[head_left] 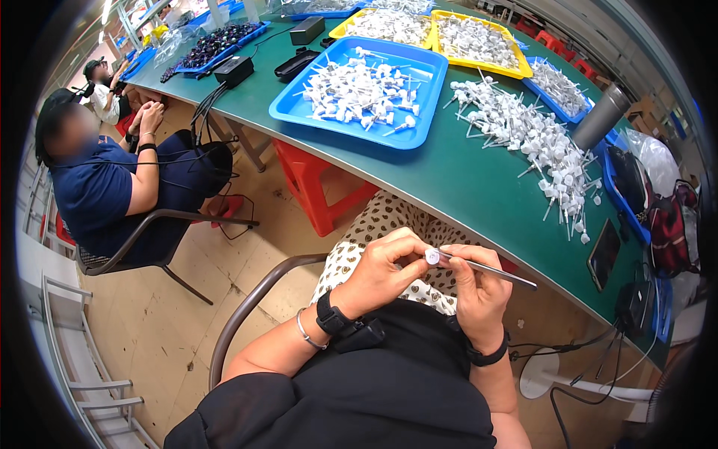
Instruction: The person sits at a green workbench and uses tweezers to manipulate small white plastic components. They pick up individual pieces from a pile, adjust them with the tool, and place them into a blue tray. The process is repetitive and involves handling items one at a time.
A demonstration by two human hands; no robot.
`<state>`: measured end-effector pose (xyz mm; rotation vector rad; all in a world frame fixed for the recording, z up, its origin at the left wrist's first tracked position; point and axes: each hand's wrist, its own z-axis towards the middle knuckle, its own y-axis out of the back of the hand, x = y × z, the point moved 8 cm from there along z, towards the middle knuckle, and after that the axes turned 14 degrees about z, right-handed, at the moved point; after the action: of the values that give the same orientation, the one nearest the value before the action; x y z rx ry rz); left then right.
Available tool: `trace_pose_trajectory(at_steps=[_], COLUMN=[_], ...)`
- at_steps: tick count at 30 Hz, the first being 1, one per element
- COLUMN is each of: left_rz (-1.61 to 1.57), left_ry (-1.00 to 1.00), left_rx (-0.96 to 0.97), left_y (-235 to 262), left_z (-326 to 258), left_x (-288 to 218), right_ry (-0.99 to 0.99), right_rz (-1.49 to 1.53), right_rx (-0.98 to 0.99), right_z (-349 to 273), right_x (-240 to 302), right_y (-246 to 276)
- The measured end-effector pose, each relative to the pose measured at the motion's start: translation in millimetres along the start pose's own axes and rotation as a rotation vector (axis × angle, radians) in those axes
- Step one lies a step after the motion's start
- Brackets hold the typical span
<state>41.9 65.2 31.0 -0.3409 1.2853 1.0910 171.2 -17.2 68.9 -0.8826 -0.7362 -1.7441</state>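
Above my lap, my left hand (387, 263) pinches a small white plastic piece (432, 256) between thumb and fingertips. Its round pale face is turned up, and any stem is hidden by the fingers. My right hand (479, 288) is closed on a slim grey metal tool (512, 278), pen-like in shape, whose blunt end points away to the right. The tool's other end meets the white piece, but its tip is too small to make out. On the table ahead, a blue tray (288, 112) holds many similar white stemmed pieces. More of them lie in a loose pile (535, 135) to its right.
Yellow trays (516, 69) of white parts stand at the back of the green table (419, 168). A grey flask (602, 118) and a phone (603, 254) lie rightward. A red stool (314, 187) is under the edge. At left sits a co-worker (112, 179) near cables.
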Motion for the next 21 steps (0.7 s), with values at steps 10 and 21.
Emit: trace_pose_trajectory(at_steps=[10, 21], left_rz=[0.050, 0.034], left_ry=[-0.026, -0.022], left_rx=[0.004, 0.005], left_y=[0, -2], left_z=[0, -1], left_x=[0, 3], right_ry=[-0.139, -0.201], right_rz=[0.166, 0.267], right_rx=[-0.139, -0.179], right_z=[0, -2], right_x=[-6, -13], right_y=[2, 3])
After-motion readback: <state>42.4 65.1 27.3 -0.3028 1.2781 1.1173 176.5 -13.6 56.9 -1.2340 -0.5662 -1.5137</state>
